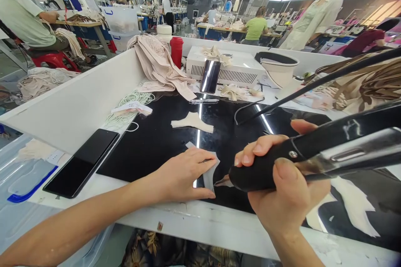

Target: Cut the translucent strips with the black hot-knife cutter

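Observation:
My left hand (184,175) lies on a small light-grey fabric piece (210,177) on the glossy black board (150,146), thumb and fingers apart, covering part of it. My right hand (288,192) is wrapped round a thick black handheld tool (332,144) with a silver lever (360,150); its exact kind is unclear. Close to the right edge of the fabric piece, a thin pointed tip shows below the tool's rounded end. Farther back on the board sits a cream curved fabric piece (192,122). Cream cut pieces (357,206) lie at the right, partly behind my right wrist.
Left of the board are a black phone (82,162) and pale green cord (134,99). Behind stand a red bottle (176,52), a white vented box (241,71) and draped beige fabric (159,62). A black cable (313,85) crosses the right side. Other people sit and stand beyond.

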Demonstrator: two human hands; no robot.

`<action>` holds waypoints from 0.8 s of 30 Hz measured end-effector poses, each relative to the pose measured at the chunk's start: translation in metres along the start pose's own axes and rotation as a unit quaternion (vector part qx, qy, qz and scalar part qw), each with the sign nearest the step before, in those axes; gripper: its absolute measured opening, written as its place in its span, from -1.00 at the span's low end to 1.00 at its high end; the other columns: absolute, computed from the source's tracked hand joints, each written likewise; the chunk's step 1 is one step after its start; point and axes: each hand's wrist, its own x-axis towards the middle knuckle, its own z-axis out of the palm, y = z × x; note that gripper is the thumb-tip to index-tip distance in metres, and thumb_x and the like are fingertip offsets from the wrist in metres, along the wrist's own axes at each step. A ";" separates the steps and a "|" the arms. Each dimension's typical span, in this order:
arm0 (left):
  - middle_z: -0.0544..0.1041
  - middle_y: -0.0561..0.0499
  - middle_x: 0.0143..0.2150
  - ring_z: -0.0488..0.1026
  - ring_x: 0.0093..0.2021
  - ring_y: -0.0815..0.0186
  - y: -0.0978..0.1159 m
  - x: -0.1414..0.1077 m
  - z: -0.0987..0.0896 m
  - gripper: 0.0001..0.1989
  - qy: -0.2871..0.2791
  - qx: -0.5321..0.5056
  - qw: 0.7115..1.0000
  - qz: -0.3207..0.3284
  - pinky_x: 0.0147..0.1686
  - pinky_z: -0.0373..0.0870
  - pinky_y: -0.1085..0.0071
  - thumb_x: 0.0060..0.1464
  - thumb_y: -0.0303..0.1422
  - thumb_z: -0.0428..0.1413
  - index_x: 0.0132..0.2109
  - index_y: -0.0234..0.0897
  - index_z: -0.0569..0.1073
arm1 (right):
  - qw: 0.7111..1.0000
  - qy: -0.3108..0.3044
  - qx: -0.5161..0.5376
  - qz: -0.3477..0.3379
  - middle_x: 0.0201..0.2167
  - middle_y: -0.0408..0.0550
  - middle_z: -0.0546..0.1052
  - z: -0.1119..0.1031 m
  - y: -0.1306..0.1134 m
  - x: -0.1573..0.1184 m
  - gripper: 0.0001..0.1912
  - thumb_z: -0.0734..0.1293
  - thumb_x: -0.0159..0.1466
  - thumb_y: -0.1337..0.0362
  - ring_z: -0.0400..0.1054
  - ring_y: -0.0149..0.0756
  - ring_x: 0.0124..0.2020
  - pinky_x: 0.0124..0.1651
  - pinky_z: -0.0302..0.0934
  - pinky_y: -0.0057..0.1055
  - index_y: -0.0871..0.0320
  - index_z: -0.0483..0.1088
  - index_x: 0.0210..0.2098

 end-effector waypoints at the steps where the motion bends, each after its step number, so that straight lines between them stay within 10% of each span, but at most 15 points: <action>1: 0.39 -0.15 0.32 0.30 0.32 0.05 0.000 0.000 0.000 -0.26 0.000 -0.001 1.000 0.000 0.32 0.27 0.16 0.12 -0.10 0.33 0.36 -0.24 0.32 | 1.000 0.001 0.000 0.001 -0.40 -0.27 0.50 0.000 0.001 0.000 -0.52 0.52 0.20 0.21 0.35 -0.37 -0.52 -0.45 0.35 -0.32 -0.03 0.37 0.07; 24: 0.40 -0.20 0.35 0.31 0.37 0.05 -0.002 -0.007 0.001 -0.41 -0.025 0.035 0.999 0.014 0.43 0.05 -0.07 0.22 -0.12 0.25 0.30 -0.27 0.38 | 0.994 0.051 -0.086 -0.040 -0.43 -0.27 0.51 -0.025 -0.001 0.014 -0.53 0.50 0.19 0.30 0.39 -0.37 -0.55 -0.45 0.38 -0.32 0.03 0.36 0.06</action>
